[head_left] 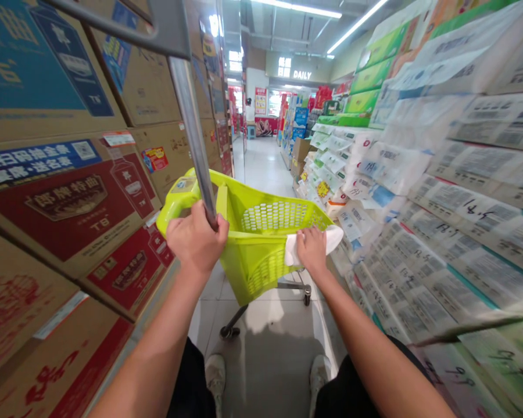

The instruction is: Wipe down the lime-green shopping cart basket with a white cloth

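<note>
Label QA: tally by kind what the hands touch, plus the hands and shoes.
Hands: 2, left hand and right hand
Metal pole, gripped by the left hand: 1
Green basket cart: 1
White cloth, under the right hand: 1
Shoes: 2
Total: 7

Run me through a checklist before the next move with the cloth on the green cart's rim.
1. Left hand grips the metal pole: ok, fist closed around it.
2. Right hand on the white cloth: ok, pressing down; whether the fingers clutch it, cannot tell.
3. Cloth on the green cart rim: ok, draped over its right side.
4. Cart wheels steady: cannot tell, no brake visible.
5. Room on the right: not ok, the cart stands close to the stacked paper packs.
6. Aisle floor ahead: ok near the cart; a cardboard box stands farther down.
</note>
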Available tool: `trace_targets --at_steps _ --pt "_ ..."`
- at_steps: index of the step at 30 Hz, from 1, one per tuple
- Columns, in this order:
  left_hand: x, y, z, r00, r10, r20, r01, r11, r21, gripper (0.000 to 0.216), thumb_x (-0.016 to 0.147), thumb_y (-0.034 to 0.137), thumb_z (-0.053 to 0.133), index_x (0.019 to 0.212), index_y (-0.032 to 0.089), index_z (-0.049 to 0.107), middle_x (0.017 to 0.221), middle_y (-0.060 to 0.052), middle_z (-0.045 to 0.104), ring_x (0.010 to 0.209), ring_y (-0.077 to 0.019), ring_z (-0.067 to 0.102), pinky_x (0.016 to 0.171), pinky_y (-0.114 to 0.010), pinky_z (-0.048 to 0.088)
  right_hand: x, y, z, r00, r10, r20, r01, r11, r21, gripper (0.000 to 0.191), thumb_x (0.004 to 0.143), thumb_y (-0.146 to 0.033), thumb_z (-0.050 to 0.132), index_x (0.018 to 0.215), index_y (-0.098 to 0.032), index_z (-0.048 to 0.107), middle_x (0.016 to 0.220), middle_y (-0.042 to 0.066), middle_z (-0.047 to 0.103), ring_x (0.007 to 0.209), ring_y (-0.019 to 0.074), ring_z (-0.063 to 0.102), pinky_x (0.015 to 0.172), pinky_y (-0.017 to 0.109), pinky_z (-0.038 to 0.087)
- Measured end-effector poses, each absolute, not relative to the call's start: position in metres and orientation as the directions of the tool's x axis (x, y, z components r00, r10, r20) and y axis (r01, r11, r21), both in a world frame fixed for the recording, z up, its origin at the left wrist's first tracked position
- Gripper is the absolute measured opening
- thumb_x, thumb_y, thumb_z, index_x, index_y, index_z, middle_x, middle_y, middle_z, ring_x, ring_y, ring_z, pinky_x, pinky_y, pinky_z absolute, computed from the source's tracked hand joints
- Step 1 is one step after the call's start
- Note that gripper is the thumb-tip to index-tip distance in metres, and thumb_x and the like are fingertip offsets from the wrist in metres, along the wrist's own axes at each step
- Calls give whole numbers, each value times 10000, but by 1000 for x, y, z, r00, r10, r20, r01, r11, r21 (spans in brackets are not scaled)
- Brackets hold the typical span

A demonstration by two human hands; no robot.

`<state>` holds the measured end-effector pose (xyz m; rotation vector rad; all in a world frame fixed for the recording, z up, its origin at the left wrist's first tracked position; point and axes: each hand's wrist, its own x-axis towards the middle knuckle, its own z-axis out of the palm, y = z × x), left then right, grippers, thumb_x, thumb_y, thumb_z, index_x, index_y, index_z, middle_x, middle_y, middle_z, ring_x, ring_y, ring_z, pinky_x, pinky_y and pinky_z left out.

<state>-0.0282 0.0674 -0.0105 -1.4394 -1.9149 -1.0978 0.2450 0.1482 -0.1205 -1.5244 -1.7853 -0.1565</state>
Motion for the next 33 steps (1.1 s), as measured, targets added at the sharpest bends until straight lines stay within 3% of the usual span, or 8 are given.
trace_targets --at_steps 4,7,12,16,19,23,28,33 --pt "-24 67 -13 -308 523 795 949 113 294 391 844 412 523 1119 159 639 715 -65 622 700 -263 604 816 -408 394 175 102 -98 -251 704 665 709 601 -369 402 1033 -417 388 1263 -165 601 1264 147 626 1285 293 467 1150 476 278" --pt "-27 66 -14 -294 509 809 955 117 273 373 839 419 542 1097 169 641 719 -59 620 703 -257 611 823 -403 403 154 88 -83 -339 665 665 621 689 -373 404 1037 -432 396 1304 -180 565 1279 135 621 1226 280 506 1091 448 341" --pt "-37 65 -11 -284 534 796 958 122 260 360 823 440 564 1056 177 640 680 -40 590 687 -251 607 838 -407 414 209 126 -93 -315 775 548 827 508 -243 457 1066 -439 294 945 -201 666 918 93 671 919 254 576 868 381 400" --pt "-40 66 -8 -288 551 783 957 136 256 385 817 446 556 1063 162 637 678 -51 588 673 -259 598 825 -419 419 270 163 -110 -64 844 533 966 187 -180 484 1042 -386 329 870 -156 719 891 155 688 894 279 590 858 400 375" --pt "-38 65 -8 -300 532 792 954 152 260 371 816 449 557 1045 168 638 677 -48 581 674 -259 595 821 -422 421 281 171 -115 63 818 571 974 74 -213 463 1018 -322 345 878 -129 742 905 189 695 909 295 588 888 425 368" --pt "-33 64 -8 -334 522 785 943 168 289 340 823 443 546 1025 185 635 675 -44 569 677 -264 592 823 -438 420 239 147 -113 -1 767 642 941 217 -258 434 1022 -286 321 844 -180 702 875 141 672 921 290 559 965 459 359" --pt "-32 64 -9 -349 539 766 935 151 320 352 805 411 546 1054 179 633 688 -57 582 696 -278 603 837 -456 411 171 100 -99 -223 702 676 783 542 -305 321 1032 -402 395 1119 -193 622 1070 119 648 1044 288 526 1019 447 360" --pt "-36 63 -10 -309 529 791 951 145 275 344 821 440 557 1040 187 633 679 -41 587 683 -256 605 833 -422 410 182 110 -96 -258 723 641 823 512 -246 375 1059 -432 336 956 -214 623 918 92 639 927 263 534 875 382 385"
